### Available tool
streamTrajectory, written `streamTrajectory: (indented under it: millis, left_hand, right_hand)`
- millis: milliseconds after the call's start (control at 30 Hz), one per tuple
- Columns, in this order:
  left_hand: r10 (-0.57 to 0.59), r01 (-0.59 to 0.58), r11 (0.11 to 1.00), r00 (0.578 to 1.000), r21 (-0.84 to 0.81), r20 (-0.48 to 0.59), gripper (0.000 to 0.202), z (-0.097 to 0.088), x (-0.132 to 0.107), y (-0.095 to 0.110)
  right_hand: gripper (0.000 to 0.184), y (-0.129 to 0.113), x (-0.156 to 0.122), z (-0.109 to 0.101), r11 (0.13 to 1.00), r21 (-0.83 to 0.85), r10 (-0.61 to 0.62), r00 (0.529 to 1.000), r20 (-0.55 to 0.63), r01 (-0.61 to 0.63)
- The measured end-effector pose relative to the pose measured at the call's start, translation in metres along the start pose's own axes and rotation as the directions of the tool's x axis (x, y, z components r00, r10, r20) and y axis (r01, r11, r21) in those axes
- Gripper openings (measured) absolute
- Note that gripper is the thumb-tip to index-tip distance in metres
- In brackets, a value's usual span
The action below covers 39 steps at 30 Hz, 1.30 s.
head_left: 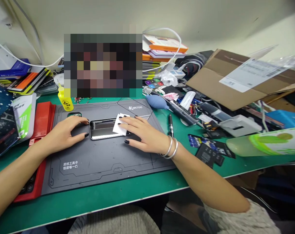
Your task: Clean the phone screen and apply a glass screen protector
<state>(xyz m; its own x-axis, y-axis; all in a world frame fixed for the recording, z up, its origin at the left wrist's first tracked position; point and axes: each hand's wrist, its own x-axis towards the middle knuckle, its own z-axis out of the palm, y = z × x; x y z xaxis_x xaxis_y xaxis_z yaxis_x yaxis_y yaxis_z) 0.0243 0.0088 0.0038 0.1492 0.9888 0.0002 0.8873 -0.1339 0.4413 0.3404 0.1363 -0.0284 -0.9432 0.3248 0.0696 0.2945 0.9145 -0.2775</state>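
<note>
A phone point(102, 130) lies screen up on the dark grey work mat point(98, 165), its glass reflecting light. Under the fingertips of my right hand point(142, 133), a folded white wipe point(119, 126) is held against the right part of the screen. The right thumb rests apart, near the phone's lower edge. My left hand point(66, 131) is open at the phone's left end, thumb and index finger spread, with nothing between them. Whether those fingertips touch the phone's edge I cannot tell. Behind the left hand lies a small dark object with a green part point(74, 114).
A red tool holder point(38, 122) stands left of the mat, with a yellow bottle point(66, 101) behind. To the right are a pen-like tool point(170, 125), a blue air blower point(157, 102), black batteries point(207, 154), a drink bottle point(264, 143) and a cardboard box point(210, 78). A pixelated patch hides the back.
</note>
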Motion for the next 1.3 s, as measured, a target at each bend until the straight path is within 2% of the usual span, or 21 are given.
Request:
streamTrajectory:
  millis: [200, 400, 567, 733, 900, 1067, 1200, 1300]
  left_hand:
    - [0.011, -0.011, 1.000, 1.000, 0.001, 0.003, 0.050, 0.001, 0.000, -0.001]
    - [0.017, -0.017, 1.000, 1.000, 0.000, -0.003, 0.051, 0.001, 0.000, 0.001]
    - [0.019, -0.019, 1.000, 1.000, 0.015, -0.005, 0.050, 0.001, 0.000, -0.001]
    - [0.018, -0.018, 1.000, 1.000, 0.008, 0.003, 0.051, 0.001, -0.001, -0.003]
    - [0.018, -0.017, 1.000, 1.000, 0.007, -0.005, 0.051, 0.001, -0.001, -0.002]
    - [0.018, -0.018, 1.000, 1.000, 0.002, -0.002, 0.051, 0.001, -0.001, -0.002]
    - [0.013, -0.013, 1.000, 1.000, 0.011, -0.006, 0.051, 0.002, -0.001, -0.002]
    - [0.023, -0.023, 1.000, 1.000, 0.008, -0.005, 0.051, 0.002, 0.000, -0.002]
  right_hand:
    - [0.053, -0.001, 0.000, 0.001, 0.999, -0.012, 0.036, 0.999, -0.005, -0.036]
    - [0.058, -0.004, 0.000, -0.001, 1.000, 0.002, -0.006, 1.000, 0.024, 0.006]
    - [0.054, -0.005, -0.001, -0.002, 1.000, 0.002, 0.028, 1.000, 0.009, -0.028]
    - [0.055, -0.008, -0.003, -0.003, 0.995, 0.068, -0.078, 0.995, 0.063, 0.074]
    - [0.052, -0.007, -0.005, -0.005, 1.000, 0.024, 0.010, 1.000, 0.009, -0.010]
    - [0.050, -0.003, -0.008, -0.008, 0.989, 0.116, -0.099, 0.994, 0.045, 0.094]
    - [0.051, 0.000, -0.009, -0.011, 0.996, 0.087, -0.020, 1.000, 0.001, 0.019]
    - [0.052, 0.000, -0.009, -0.012, 0.989, 0.134, -0.069, 0.997, 0.043, 0.063]
